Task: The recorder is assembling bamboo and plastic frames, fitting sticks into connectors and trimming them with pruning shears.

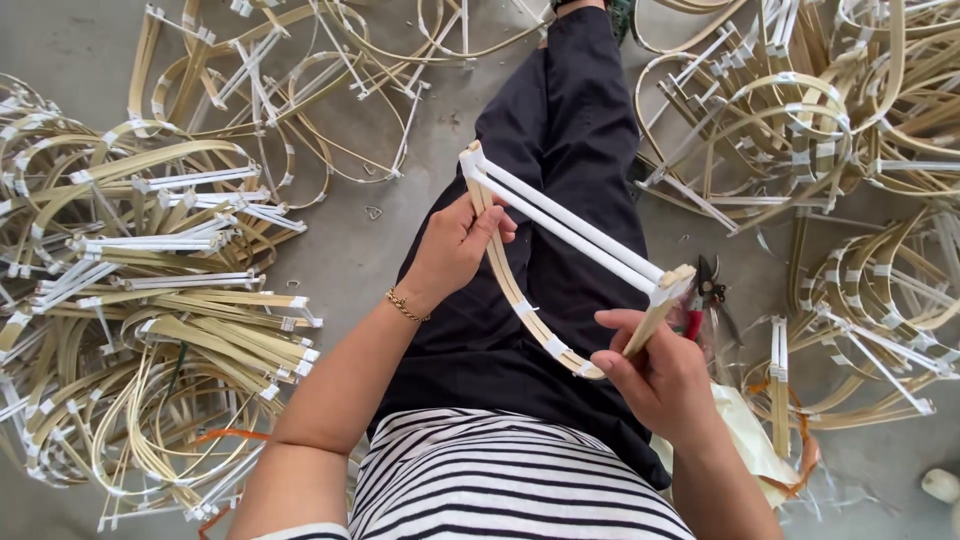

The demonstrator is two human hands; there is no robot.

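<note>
A bow-shaped bamboo frame (566, 228) is held above my lap: two straight white-wrapped bars joined to a curved tan strip bound with white tape. My left hand (455, 245) grips the curved strip near its upper end. My right hand (655, 372) pinches the lower corner where the bars meet the curve, thumb on top. A thin gold bracelet sits on my left wrist. My legs in black trousers (560, 120) stretch away on the grey concrete floor.
Heaps of similar bamboo frames lie on the floor: a big pile at left (150, 300), more at the top (320, 70) and at right (850, 150). Red-handled scissors (705, 295) rest by my right hip, with orange strips beyond.
</note>
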